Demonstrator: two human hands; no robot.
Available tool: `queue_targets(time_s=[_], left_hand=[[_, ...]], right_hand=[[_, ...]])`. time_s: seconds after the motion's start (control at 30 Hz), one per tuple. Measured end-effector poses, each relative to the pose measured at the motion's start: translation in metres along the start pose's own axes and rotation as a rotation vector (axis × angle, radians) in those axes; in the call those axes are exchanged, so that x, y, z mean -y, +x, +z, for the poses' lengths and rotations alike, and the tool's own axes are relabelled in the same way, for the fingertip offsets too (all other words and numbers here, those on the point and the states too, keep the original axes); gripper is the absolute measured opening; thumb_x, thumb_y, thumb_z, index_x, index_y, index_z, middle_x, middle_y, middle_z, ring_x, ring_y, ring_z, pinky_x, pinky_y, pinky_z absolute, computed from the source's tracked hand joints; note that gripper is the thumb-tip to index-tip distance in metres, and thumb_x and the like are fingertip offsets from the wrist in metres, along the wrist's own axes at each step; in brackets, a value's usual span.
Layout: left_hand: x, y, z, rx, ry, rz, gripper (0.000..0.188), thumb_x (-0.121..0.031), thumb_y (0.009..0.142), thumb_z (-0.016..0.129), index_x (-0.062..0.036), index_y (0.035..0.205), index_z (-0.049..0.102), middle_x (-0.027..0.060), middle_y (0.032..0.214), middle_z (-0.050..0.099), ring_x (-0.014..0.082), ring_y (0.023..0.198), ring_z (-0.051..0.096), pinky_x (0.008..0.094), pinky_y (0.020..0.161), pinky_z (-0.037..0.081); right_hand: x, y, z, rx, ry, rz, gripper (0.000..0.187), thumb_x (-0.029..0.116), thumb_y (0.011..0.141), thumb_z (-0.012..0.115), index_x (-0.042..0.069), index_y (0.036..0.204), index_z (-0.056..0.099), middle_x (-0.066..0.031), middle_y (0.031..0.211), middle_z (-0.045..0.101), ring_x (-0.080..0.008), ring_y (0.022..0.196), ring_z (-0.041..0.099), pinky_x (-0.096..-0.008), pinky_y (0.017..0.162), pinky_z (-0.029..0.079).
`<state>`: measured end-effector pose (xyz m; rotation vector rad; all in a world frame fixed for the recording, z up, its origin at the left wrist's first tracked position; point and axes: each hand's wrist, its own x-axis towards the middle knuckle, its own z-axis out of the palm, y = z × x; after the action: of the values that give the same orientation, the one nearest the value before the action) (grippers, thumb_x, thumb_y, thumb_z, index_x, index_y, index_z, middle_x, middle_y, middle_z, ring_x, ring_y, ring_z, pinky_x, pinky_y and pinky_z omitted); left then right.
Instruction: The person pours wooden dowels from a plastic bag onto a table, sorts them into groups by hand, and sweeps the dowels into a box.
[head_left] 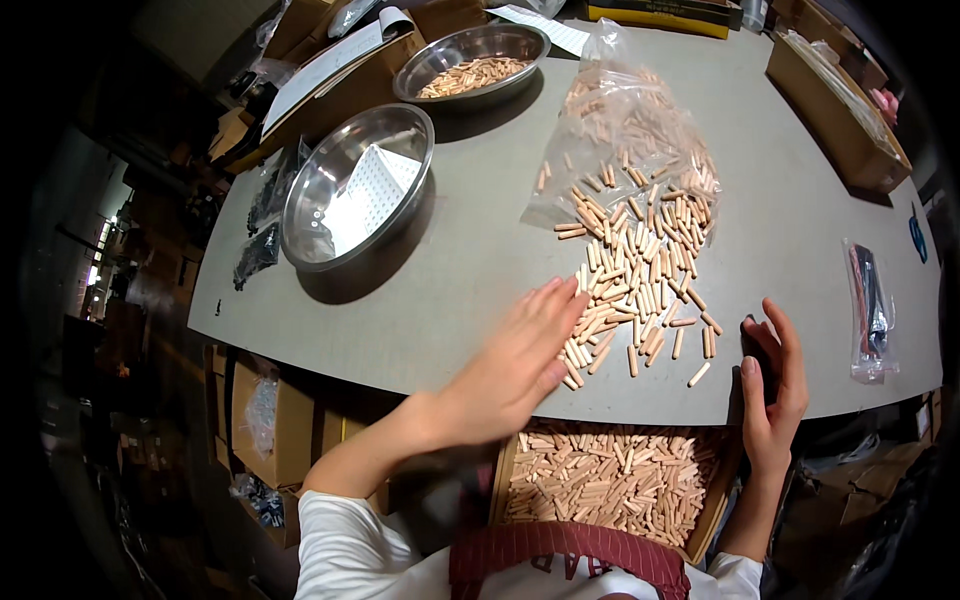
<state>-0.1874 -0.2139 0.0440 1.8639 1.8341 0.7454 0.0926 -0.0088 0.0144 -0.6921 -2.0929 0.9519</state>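
Note:
A loose pile of short wooden dowels (640,275) lies on the grey table (480,210), spilling from the mouth of a clear plastic bag (604,65) that holds more of them. Against the pile's left edge rests my left hand (515,352), its fingers stretched out and slightly blurred. My right hand (777,390) is to the right of the pile, fingers apart and nothing held, with a small dark patch at one fingertip. Below the table's front edge, close to my body, an open cardboard box (502,478) is filled with many similar dowels.
Two steel bowls stand at the left: the nearer bowl (322,180) contains a white perforated piece, the farther bowl (525,40) dowels. Black packets (258,255) lie beside them. On the right are a long cardboard box (835,125), a clear packet (870,312) and blue-handled scissors (917,238).

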Motion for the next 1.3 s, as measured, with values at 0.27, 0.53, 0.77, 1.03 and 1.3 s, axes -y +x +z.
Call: queue_targets(time_s=[0.27,0.53,0.77,1.03,1.3], left_hand=[[-0.017,-0.012,0.002,-0.015,-0.494,0.023,0.065,-0.016,0.11,0.043,0.0035,0.169,0.023,0.0259,0.178,0.015,0.0421,0.166,0.013,0.0496,0.132,0.012],[-0.003,-0.014,0.003,-0.218,0.061,-0.104,0.067,-0.006,0.1,0.051,0.0087,0.162,0.033,0.0284,0.169,0.036,0.0444,0.16,0.03,0.0517,0.131,0.021],[-0.019,-0.003,0.015,-0.122,0.303,-0.055,0.07,-0.009,0.099,0.056,0.0101,0.162,0.031,0.0317,0.166,0.036,0.0492,0.156,0.033,0.0567,0.129,0.024],[-0.034,-0.004,0.026,-0.045,0.29,0.06,0.071,-0.009,0.094,0.062,0.0083,0.159,0.039,0.0301,0.164,0.041,0.0471,0.153,0.041,0.0569,0.126,0.031],[-0.041,-0.012,0.038,0.005,0.237,0.182,0.068,-0.005,0.09,0.063,0.0069,0.155,0.049,0.0253,0.16,0.051,0.0427,0.148,0.049,0.0538,0.124,0.038]], right_hand=[[-0.005,-0.002,0.001,-0.004,0.097,0.052,0.053,-0.004,0.106,0.051,-0.003,0.159,0.044,-0.0169,0.161,0.051,-0.026,0.136,0.063,-0.0403,0.118,0.046],[0.002,0.008,0.004,0.085,-0.068,-0.064,0.061,-0.011,0.094,0.051,-0.004,0.155,0.047,-0.0241,0.154,0.056,-0.0375,0.141,0.059,-0.0465,0.121,0.042],[0.011,0.015,0.0,0.332,-0.39,-0.272,0.064,-0.008,0.088,0.055,-0.001,0.151,0.053,-0.0227,0.149,0.061,-0.0417,0.144,0.054,-0.0548,0.124,0.036],[0.01,0.015,-0.003,0.346,-0.29,-0.355,0.062,-0.008,0.082,0.061,0.0,0.143,0.063,-0.0189,0.134,0.072,-0.0403,0.135,0.063,-0.0559,0.119,0.044],[0.008,0.014,-0.007,0.414,-0.124,-0.335,0.061,-0.006,0.073,0.063,0.003,0.133,0.073,-0.0153,0.126,0.076,-0.0385,0.13,0.068,-0.055,0.115,0.049]])
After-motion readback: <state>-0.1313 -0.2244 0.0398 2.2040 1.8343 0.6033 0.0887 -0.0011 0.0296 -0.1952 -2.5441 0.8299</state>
